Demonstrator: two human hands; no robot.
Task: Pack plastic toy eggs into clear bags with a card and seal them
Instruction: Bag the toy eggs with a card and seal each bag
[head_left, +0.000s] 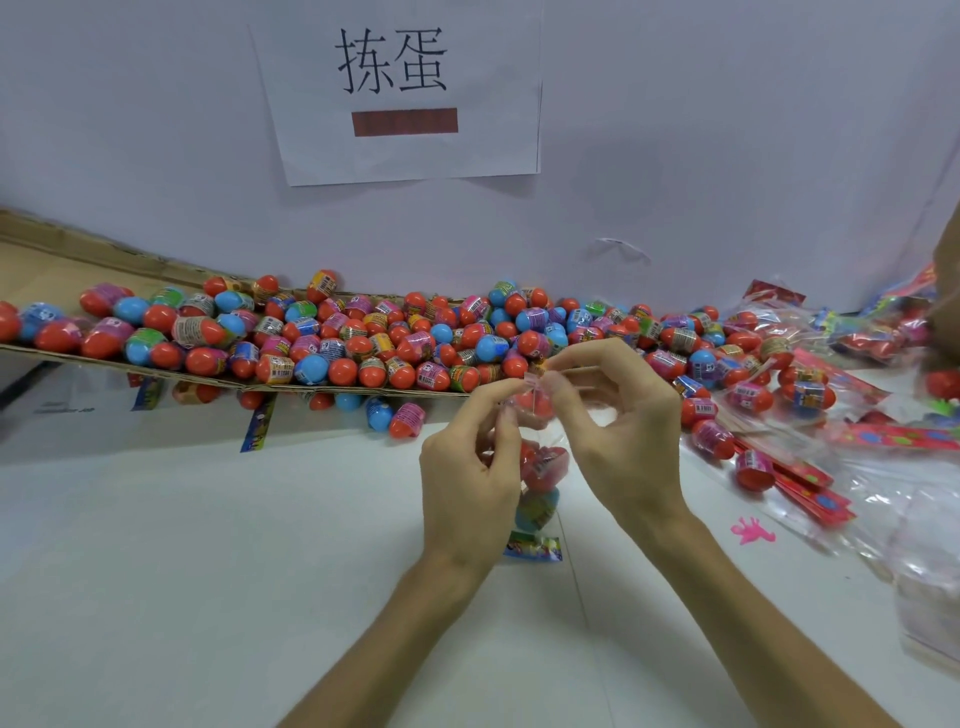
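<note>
White wall (727, 130) stands behind a white table (208, 571), and a paper sign (405, 93) with two large black characters and a brown-red bar is stuck to the wall.

Held up over the middle of the table is a clear bag (551, 436). It hangs long and narrow, with a red egg (545, 467) near its middle, a blue egg (537, 509) under that, and a printed card (535, 549) showing at its bottom end, just above the tabletop. More red shows through the plastic near the top.

Both hands hold the bag by its top edge. The left hand (467, 467) pinches it between thumb and forefinger, the other fingers curled in toward the palm. The right hand (623, 426) pinches just beside, thumb tip against forefinger, with its other fingers raised and loosely fanned. The two pinches nearly touch, and the bag drops down between the palms. Whether the top is sealed cannot be told.

Behind the hands a flat sheet of cardboard (52, 260) carries a heap of loose eggs (363, 338), red and blue with coloured wrappers; a few have rolled off its front edge onto the table. A loose strip of card (257, 428) lies under that edge on the left. To the right lie filled bags (810, 395) with red cards, some empty clear bags (924, 571), and a small pink toy (753, 531).
</note>
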